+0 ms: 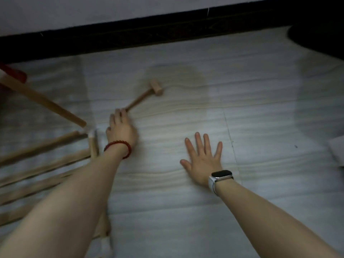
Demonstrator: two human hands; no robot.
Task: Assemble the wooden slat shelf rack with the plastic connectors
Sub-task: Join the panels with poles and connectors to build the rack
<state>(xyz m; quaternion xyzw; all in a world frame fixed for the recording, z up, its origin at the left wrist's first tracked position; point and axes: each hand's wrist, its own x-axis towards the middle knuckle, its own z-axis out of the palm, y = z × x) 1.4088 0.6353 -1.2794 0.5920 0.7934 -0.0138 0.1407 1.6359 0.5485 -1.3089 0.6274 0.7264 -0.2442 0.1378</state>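
A small wooden mallet (pixel 147 94) lies on the pale tiled floor, head pointing up-right. My left hand (pixel 121 129), with a red bead bracelet at the wrist, reaches its fingertips to the end of the mallet's handle and touches it. My right hand (pixel 203 159), with a smartwatch on the wrist, lies flat on the floor with fingers spread and holds nothing. At the left lies a wooden slat frame (pixel 44 164) of several parallel slats joined to a crossbar (pixel 93 146). A white plastic connector (pixel 91 134) sits at its upper corner. A loose wooden pole (pixel 42 103) slants above it.
A dark baseboard (pixel 167 30) runs along the wall at the top. A red object (pixel 15 72) shows at the left edge, and a dark shape (pixel 320 38) fills the upper right corner. Something white (pixel 337 151) lies at the right edge.
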